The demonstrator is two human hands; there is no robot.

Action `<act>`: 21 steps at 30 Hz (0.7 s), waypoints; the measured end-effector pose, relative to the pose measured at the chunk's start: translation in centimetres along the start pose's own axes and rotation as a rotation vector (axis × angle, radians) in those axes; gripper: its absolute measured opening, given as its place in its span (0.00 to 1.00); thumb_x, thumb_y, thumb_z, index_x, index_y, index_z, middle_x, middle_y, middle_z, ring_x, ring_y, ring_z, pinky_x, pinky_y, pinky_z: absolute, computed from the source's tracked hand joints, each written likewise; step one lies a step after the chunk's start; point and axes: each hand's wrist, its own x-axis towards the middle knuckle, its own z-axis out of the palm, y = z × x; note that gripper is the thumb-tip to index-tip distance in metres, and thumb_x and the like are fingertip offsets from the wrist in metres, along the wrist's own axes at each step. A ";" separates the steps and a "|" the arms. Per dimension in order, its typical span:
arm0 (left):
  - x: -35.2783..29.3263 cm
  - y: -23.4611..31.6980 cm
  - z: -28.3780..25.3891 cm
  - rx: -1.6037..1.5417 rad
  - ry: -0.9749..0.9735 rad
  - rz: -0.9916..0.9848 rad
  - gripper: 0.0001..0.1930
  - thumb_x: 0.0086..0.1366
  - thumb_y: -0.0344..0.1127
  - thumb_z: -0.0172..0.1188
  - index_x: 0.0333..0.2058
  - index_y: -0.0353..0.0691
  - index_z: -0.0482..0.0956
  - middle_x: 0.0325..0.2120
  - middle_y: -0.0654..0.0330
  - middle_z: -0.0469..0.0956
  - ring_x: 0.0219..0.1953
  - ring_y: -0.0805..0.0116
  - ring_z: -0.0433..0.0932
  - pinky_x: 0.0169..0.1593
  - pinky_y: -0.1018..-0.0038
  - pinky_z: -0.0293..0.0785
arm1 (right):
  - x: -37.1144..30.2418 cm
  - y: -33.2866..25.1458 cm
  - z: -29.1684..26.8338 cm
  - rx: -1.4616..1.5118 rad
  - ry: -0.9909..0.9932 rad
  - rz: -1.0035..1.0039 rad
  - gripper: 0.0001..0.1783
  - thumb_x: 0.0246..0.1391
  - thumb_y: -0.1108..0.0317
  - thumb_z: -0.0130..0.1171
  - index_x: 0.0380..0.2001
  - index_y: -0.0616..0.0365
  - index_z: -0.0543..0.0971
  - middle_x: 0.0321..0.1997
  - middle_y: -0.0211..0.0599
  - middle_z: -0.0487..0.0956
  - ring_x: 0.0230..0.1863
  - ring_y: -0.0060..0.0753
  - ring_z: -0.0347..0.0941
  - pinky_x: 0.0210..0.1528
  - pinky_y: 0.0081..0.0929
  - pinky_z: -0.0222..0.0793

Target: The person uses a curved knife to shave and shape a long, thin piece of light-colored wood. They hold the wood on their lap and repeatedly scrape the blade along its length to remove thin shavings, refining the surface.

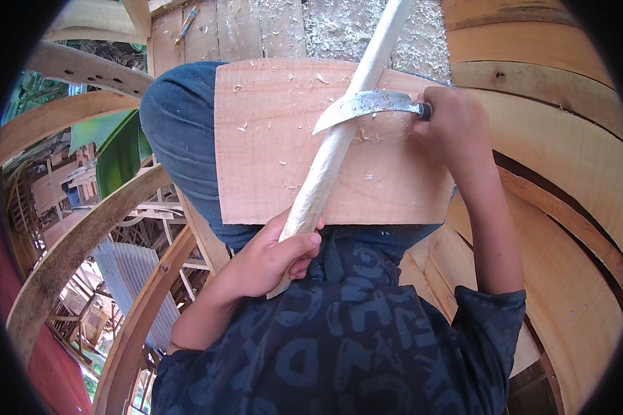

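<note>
Nearest is the dark patterned shirt (339, 346); past it, the pale stick (333, 152) slants over the wooden board (270, 159). The left hand (273, 256) has its fingers wrapped around the stick's lower end, and the right hand (457, 124) has its fingers curled on the handle of the curved knife (374, 103), its blade crossing the stick. No bark is visible and many shavings (419, 34) lie beyond, so I judge much is shaved already, with perhaps some uneven surface left.

The dark, near-black shirt (394, 339) carries large, muted blue-grey lettering (358, 315) scattered at different angles. Its short right sleeve (490, 315) is loose, ending near the elbow. The trousers (180, 131) are dark blue, creased around the knee. Left hand (278, 254) and right hand (455, 126) are bare.
</note>
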 end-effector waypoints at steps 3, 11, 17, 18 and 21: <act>0.1 0.0 0.0 0.028 0.023 0.028 0.16 0.69 0.37 0.54 0.50 0.36 0.66 0.27 0.64 0.66 0.24 0.79 0.63 0.28 0.79 0.64 | 0.6 0.3 0.6 0.016 0.034 0.008 0.10 0.43 0.64 0.61 0.23 0.59 0.83 0.25 0.49 0.81 0.30 0.50 0.80 0.35 0.41 0.76; -1.0 -0.1 0.0 0.208 0.120 0.036 0.19 0.69 0.39 0.56 0.52 0.35 0.64 0.28 0.65 0.67 0.26 0.79 0.67 0.30 0.78 0.67 | 3.4 2.5 -0.6 -0.035 0.059 0.215 0.14 0.51 0.61 0.57 0.27 0.60 0.84 0.24 0.51 0.81 0.31 0.55 0.79 0.37 0.45 0.76; -1.3 0.8 0.3 0.656 0.231 0.117 0.21 0.69 0.42 0.56 0.51 0.33 0.61 0.29 0.50 0.74 0.29 0.63 0.75 0.35 0.64 0.72 | -0.3 -0.9 -0.9 0.062 -0.064 0.096 0.13 0.51 0.60 0.60 0.27 0.58 0.85 0.23 0.48 0.80 0.28 0.51 0.79 0.33 0.42 0.75; -1.4 1.2 0.3 0.679 0.235 0.096 0.21 0.70 0.42 0.56 0.51 0.33 0.61 0.29 0.46 0.74 0.29 0.59 0.76 0.36 0.62 0.72 | -0.7 -1.5 -1.1 0.058 -0.081 0.053 0.12 0.51 0.60 0.60 0.27 0.58 0.85 0.23 0.48 0.80 0.28 0.50 0.79 0.33 0.41 0.75; -1.6 2.0 0.8 0.804 0.287 0.106 0.22 0.69 0.41 0.56 0.50 0.31 0.60 0.28 0.40 0.75 0.30 0.47 0.79 0.37 0.57 0.72 | -1.3 -2.2 -1.4 0.031 -0.112 -0.021 0.09 0.47 0.64 0.62 0.26 0.57 0.85 0.22 0.47 0.80 0.27 0.48 0.79 0.32 0.40 0.75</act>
